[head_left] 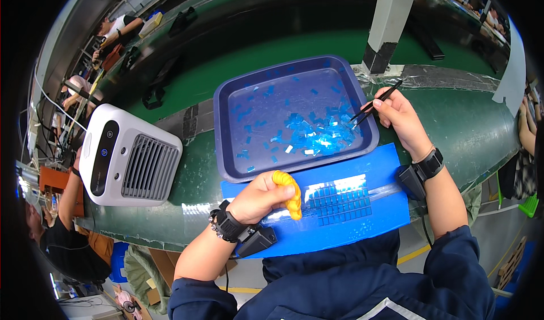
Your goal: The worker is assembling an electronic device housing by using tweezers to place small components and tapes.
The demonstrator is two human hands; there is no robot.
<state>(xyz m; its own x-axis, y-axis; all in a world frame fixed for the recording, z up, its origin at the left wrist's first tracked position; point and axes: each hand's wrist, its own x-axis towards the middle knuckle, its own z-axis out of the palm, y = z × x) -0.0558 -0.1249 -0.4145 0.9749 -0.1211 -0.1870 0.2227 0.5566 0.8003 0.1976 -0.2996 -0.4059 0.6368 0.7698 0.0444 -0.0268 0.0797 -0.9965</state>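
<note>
My right hand (396, 116) grips black tweezers (381, 101), their tips over the right side of a dark blue tray (224, 133). Small shiny blue film pieces (323, 133) lie in the tray, heaped near the tips; whether the tips pinch one is too small to tell. My left hand (258, 198) is closed in front of the tray, the thumb pressed against a yellow ribbed covering (290, 198) that looks like a finger cot on the finger. Anything between those fingers is hidden. Beside it, a sheet with rows of blue rectangles (340, 204) lies on a blue board (391, 218).
A white fan unit (122, 155) stands left of the tray on the green work surface (198, 178). A grey post (391, 19) rises behind the tray's right corner. Beyond runs a green belt (283, 31). Other people sit along both sides.
</note>
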